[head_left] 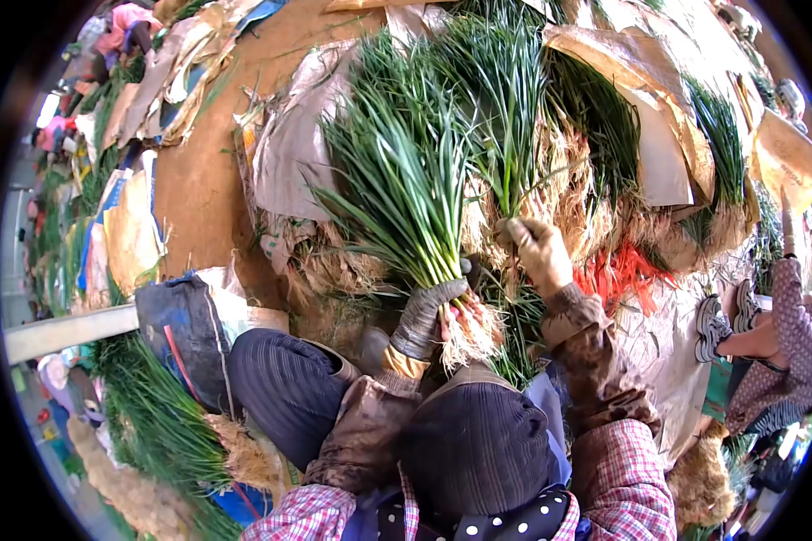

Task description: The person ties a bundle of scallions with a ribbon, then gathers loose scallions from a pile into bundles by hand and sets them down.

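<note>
A thick bunch of spring onions [404, 171] fans out above my left hand [417, 325], which is wrapped in grey material and closed around the stems just above the bulbs. Pinkish-white bulbs and pale roots [467, 329] hang out below that grip. To the right, my right hand [541, 257] is closed, its thumb and fingers pinched at the root end of more spring onions [507, 117]. How many stems the pinch holds is hidden. Those leaves lie on the pile, pointing away from me.
Further spring onions [604, 126] lie to the right under a sheet of brown paper [641, 99]. Red strips [622, 273] lie beside the roots. Another bundle [162, 406] rests at lower left near a dark bag [180, 334]. Another person [785, 343] sits at right.
</note>
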{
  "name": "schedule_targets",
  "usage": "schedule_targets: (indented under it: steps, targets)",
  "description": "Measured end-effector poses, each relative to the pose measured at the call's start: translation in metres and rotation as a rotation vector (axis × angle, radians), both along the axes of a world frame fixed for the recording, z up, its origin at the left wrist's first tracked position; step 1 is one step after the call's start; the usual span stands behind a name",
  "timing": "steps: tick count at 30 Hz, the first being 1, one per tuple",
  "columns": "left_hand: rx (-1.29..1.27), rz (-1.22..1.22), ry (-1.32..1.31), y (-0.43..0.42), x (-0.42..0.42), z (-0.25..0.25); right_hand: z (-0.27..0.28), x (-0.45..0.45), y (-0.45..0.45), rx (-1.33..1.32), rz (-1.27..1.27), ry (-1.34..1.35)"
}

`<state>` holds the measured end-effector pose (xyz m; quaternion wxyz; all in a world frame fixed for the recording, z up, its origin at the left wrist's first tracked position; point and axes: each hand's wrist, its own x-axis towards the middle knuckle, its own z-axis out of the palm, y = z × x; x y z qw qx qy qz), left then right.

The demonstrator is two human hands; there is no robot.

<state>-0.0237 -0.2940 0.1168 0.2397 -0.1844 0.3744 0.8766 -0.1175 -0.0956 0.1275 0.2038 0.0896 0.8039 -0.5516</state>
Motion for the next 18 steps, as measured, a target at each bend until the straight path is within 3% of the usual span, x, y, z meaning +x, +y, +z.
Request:
schedule_targets:
  steps: [1, 4, 6, 8, 9, 10, 12, 14, 16, 18]
  targets:
    - [0.026, 0.025, 0.0, 0.004, 0.002, 0.0, -0.013, 0.009, -0.004, -0.22, -0.024, -0.063]
    - [-0.028, 0.008, -0.06, 0.013, 0.007, 0.003, -0.003, 0.033, -0.024, -0.234, 0.049, -0.162]
    - [-0.051, 0.013, -0.123, 0.015, 0.009, 0.012, -0.024, 0.042, -0.029, -0.144, 0.053, -0.106]
    - [-0.062, -0.008, -0.095, 0.011, 0.011, -0.015, -0.03, 0.05, -0.028, -0.231, -0.056, -0.087]
    - [-0.057, -0.003, -0.024, 0.011, 0.01, -0.035, -0.049, 0.054, -0.02, -0.223, -0.079, 0.035]
    - [-0.049, 0.003, 0.045, 0.011, 0.004, -0.027, -0.048, 0.06, -0.01, 0.025, -0.024, 0.097]
    - [0.047, -0.017, 0.017, 0.004, 0.002, -0.03, -0.055, 0.086, 0.017, 0.278, 0.202, 0.057]
    - [0.246, 0.095, 0.006, 0.006, 0.004, -0.022, -0.075, 0.122, 0.045, 0.662, 0.788, -0.113]
    - [0.335, 0.078, -0.008, 0.006, 0.001, -0.017, -0.09, 0.158, 0.053, 0.745, 1.646, -0.362]
    - [0.322, 0.135, -0.007, 0.01, 0.002, -0.004, -0.077, 0.149, 0.06, 0.673, 1.507, -0.359]
